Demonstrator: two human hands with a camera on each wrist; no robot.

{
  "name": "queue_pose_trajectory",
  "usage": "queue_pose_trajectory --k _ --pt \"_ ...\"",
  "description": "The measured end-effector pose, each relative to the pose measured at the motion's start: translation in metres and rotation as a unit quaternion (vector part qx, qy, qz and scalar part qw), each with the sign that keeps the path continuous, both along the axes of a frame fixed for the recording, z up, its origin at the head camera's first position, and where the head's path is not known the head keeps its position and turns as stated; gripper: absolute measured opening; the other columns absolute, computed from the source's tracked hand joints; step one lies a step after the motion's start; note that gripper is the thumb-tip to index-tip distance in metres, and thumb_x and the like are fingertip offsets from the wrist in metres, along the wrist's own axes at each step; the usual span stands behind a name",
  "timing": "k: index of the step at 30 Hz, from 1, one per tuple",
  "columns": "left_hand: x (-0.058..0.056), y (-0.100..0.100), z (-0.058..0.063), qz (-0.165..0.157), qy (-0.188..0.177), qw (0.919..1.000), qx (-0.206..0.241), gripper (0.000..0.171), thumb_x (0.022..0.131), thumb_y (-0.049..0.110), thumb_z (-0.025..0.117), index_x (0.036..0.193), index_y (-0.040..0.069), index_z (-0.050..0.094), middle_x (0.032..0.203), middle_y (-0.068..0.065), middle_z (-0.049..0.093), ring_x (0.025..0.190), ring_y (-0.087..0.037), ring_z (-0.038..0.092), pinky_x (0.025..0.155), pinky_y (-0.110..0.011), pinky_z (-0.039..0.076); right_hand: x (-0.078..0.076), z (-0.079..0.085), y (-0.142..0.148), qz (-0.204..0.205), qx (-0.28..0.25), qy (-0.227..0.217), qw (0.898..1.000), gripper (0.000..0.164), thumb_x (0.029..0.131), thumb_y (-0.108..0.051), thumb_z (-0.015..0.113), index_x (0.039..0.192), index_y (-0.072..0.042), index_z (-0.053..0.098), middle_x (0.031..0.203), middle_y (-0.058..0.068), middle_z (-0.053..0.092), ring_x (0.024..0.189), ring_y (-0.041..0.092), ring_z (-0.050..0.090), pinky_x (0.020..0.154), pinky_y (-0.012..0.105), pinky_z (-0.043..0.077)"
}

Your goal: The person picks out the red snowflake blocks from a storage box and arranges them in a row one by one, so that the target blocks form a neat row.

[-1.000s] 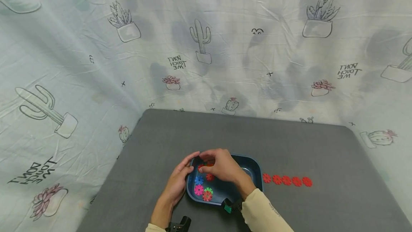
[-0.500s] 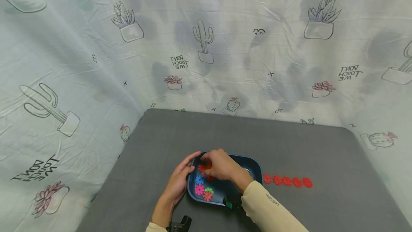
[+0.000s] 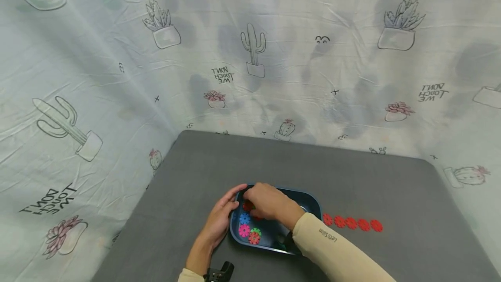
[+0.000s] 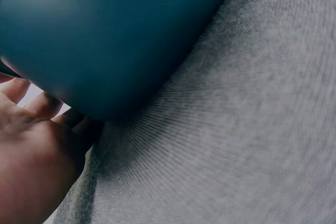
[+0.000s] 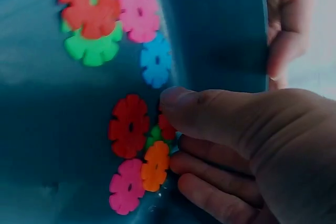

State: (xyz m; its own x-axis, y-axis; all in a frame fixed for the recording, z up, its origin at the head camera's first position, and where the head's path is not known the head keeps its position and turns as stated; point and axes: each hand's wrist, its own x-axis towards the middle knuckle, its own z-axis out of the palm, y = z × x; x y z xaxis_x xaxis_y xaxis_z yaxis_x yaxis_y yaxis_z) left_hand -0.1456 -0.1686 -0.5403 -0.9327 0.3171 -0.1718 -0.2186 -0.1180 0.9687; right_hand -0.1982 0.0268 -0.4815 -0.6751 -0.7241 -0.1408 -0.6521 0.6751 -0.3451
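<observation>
A dark blue tray (image 3: pixel 267 231) lies on the grey table. At its left end my left hand (image 3: pixel 217 220) holds the wall, the thumb at the rim and the other fingers along the outside. My right hand (image 3: pixel 270 201) reaches down into the tray's far left part. In the right wrist view its thumb and curled fingers pinch a red notched disc (image 5: pixel 167 127), mostly hidden by the thumb. Close by lie another red disc (image 5: pixel 129 126), an orange one (image 5: pixel 156 166), a pink one (image 5: pixel 126 187) and a partly covered green one (image 5: pixel 155 137).
Nearer the tray's front left are a blue disc (image 3: pixel 244 218), a pink disc (image 3: pixel 244 230) and a red disc (image 3: pixel 254 238) overlapping a green one (image 3: pixel 256 231). A row of several red discs (image 3: pixel 351 223) extends right from the tray. Patterned cloth (image 3: pixel 289 55) surrounds the table.
My right hand has lowered among the discs at the tray's left end, and its fingers have drawn together. The left hand keeps its place on the tray. The head view has shifted slightly.
</observation>
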Motion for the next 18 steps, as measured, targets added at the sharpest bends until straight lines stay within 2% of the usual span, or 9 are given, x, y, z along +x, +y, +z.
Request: queue_pose_trajectory --k 4,8,12,18 --pt "0.000 0.000 0.001 -0.002 0.014 0.9999 -0.003 0.053 0.114 0.010 0.040 0.166 0.018 0.048 0.181 -0.007 0.029 0.167 -0.027 0.024 0.117 -0.016 0.039 -0.001 -0.002 -0.004 0.021 0.001 0.024 0.999 0.005 0.098 -0.019 0.082 0.097 -0.018 0.078 0.079 -0.009 0.066 0.066 0.004 0.056 0.067 0.024 0.053" --pt "0.000 -0.001 0.001 -0.002 0.019 0.9998 -0.003 0.053 0.114 0.011 0.039 0.166 0.016 0.048 0.181 -0.007 0.029 0.168 -0.028 0.021 0.117 -0.014 0.037 -0.004 -0.007 -0.003 0.035 -0.020 0.031 0.999 0.005 0.100 -0.020 0.081 0.097 -0.018 0.078 0.076 -0.010 0.062 0.065 0.003 0.055 0.066 0.022 0.050" --pt "0.000 -0.001 0.001 0.002 0.005 1.0000 -0.006 0.053 0.114 0.010 0.040 0.166 0.018 0.049 0.180 -0.004 0.031 0.167 -0.025 0.024 0.124 -0.024 0.035 -0.006 -0.013 0.000 0.057 -0.030 0.038 0.997 0.004 0.100 -0.020 0.081 0.100 -0.019 0.078 0.078 -0.011 0.064 0.068 0.002 0.055 0.069 0.021 0.051" --pt "0.001 -0.002 -0.001 0.005 0.007 0.9999 -0.010 0.053 0.114 0.009 0.039 0.165 0.018 0.049 0.179 -0.005 0.033 0.166 -0.027 0.028 0.133 -0.048 0.028 -0.006 -0.022 0.003 0.079 -0.046 0.050 0.995 0.006 0.101 -0.021 0.080 0.106 -0.018 0.079 0.094 -0.006 0.074 0.080 0.002 0.061 0.081 0.024 0.058"
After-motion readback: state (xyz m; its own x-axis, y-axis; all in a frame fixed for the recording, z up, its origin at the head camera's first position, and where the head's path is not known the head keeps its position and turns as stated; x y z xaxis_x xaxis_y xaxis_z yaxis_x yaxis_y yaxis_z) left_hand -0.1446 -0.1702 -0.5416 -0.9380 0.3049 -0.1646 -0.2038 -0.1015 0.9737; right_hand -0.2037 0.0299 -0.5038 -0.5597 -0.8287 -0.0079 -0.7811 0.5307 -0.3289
